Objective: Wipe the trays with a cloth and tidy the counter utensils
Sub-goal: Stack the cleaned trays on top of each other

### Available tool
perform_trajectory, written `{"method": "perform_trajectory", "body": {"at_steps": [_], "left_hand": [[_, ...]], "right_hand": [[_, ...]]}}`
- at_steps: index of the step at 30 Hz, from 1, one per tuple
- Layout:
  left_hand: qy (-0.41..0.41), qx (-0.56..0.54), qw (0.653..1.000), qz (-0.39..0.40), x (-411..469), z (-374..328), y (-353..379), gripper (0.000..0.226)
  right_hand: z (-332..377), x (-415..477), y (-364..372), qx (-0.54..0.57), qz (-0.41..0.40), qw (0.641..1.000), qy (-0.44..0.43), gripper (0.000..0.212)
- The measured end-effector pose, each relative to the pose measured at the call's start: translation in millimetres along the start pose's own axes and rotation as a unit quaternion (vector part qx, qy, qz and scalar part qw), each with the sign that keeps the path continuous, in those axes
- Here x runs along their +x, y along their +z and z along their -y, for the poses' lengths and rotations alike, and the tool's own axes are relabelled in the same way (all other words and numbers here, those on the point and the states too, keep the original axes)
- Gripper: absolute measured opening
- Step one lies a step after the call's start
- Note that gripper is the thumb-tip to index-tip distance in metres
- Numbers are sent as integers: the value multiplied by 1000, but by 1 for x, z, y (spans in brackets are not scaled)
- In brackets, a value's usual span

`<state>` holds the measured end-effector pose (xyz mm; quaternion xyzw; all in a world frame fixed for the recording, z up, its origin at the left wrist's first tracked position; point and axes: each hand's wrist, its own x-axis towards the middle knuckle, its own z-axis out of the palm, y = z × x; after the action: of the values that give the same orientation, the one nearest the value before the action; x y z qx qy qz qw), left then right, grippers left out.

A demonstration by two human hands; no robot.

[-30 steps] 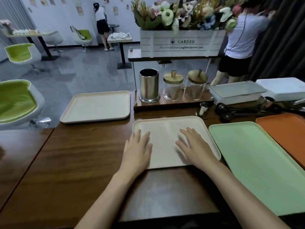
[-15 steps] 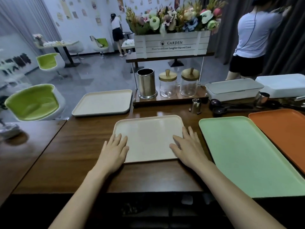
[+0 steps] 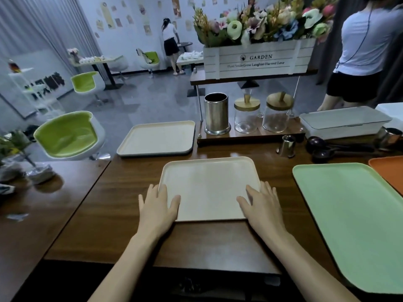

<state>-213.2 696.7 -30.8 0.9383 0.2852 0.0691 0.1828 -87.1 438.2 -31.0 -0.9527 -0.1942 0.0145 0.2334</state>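
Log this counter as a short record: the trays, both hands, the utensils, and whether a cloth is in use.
trays: near cream tray; far cream tray; green tray; orange tray, cut off at right edge
left hand: flat on near cream tray's front left corner
right hand: flat on its front right corner
utensils: dark scoops, small steel cup, steel canister, glass jars
cloth: none in either hand

flower crate [image 3: 257,59], green chair [image 3: 65,136], grey curtain [image 3: 32,29]
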Motion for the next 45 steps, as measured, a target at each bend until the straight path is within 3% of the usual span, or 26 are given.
{"method": "perform_trajectory", "body": {"at_steps": [4,8,15,29,41,45], "left_hand": [[23,-79,996,17,15,21,-9,26],[-10,-110,993,34,25,46,-27,49],[5,-112,994,-16,56,90,-73,20],[2,-119,993,-18,158,141,-136,46],[23,-104,994,2,258,145,-123,50],[7,-107,994,21,269,155,-114,61]], "right_hand": [[23,4,10,41,-32,999,4,38],[54,14,18,60,-42,997,4,32],[121,35,39,77,-43,996,-4,33],[215,128,53,93,-60,993,-46,35],[242,210,61,76,-37,996,28,26],[248,215,67,60,-23,997,39,27]]}}
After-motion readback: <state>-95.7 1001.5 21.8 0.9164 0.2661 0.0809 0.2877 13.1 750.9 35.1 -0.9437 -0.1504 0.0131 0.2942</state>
